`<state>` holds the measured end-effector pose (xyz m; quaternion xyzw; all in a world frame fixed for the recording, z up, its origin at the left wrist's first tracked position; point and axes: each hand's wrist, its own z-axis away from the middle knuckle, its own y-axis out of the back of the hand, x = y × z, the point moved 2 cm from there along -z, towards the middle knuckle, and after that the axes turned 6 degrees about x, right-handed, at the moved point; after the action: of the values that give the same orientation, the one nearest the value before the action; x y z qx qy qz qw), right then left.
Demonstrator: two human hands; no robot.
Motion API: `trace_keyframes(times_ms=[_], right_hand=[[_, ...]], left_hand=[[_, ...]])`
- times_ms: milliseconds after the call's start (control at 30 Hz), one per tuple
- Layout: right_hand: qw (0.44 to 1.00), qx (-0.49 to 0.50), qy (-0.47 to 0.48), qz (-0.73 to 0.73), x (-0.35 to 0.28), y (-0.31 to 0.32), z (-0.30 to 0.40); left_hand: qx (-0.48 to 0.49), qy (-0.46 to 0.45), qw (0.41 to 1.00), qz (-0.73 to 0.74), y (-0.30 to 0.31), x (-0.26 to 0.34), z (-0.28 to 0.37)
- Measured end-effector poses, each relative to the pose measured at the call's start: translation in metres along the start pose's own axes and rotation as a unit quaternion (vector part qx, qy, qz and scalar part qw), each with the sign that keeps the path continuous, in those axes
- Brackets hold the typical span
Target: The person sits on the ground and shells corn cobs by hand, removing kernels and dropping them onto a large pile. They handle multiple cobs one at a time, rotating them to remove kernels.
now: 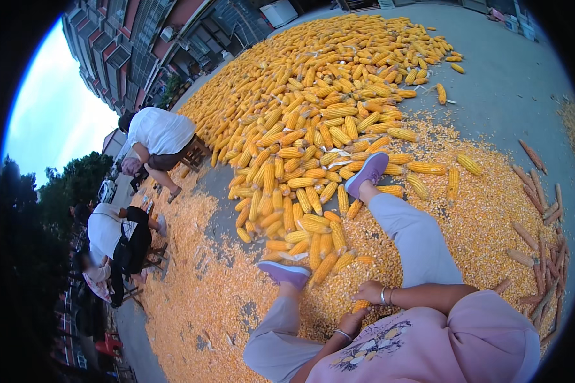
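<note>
Between my hands, low in the head view, is a yellow corn cob, partly covered by the fingers. My left hand grips its lower end. On its upper side, my right hand closes over the cob. Both wrists wear metal bangles. Loose corn kernels lie thick on the ground beneath the hands and around both my purple shoes. Just beyond the hands, between the shoes, whole yellow ears of corn form the near edge of a large heap.
The heap of corn ears spreads far ahead. Stripped cobs are piled at the right. Several people sit on low stools at the left, one in a white shirt. A red stool stands at the lower left. Buildings rise behind.
</note>
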<state>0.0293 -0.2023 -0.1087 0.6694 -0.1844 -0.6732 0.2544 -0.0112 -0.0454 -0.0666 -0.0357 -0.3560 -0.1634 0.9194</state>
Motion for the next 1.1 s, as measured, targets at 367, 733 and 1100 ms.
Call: trace_keyframes(times_ms=[367, 733, 1100], right_hand=[[0.851, -0.180, -0.226, -0.438, -0.074, 0.074, 0.008], [0.915, -0.083, -0.219, -0.329, -0.067, 0.051, 0.010], [0.916, -0.106, -0.224, -0.316, -0.072, 0.051, 0.012]], left_hand=[[-0.209, 0.127, 0.949, 0.197, 0.010, 0.047, 0.049], [-0.178, 0.090, 0.971, 0.132, 0.004, 0.039, 0.042], [-0.085, 0.069, 0.985, 0.131, 0.016, -0.016, -0.011]])
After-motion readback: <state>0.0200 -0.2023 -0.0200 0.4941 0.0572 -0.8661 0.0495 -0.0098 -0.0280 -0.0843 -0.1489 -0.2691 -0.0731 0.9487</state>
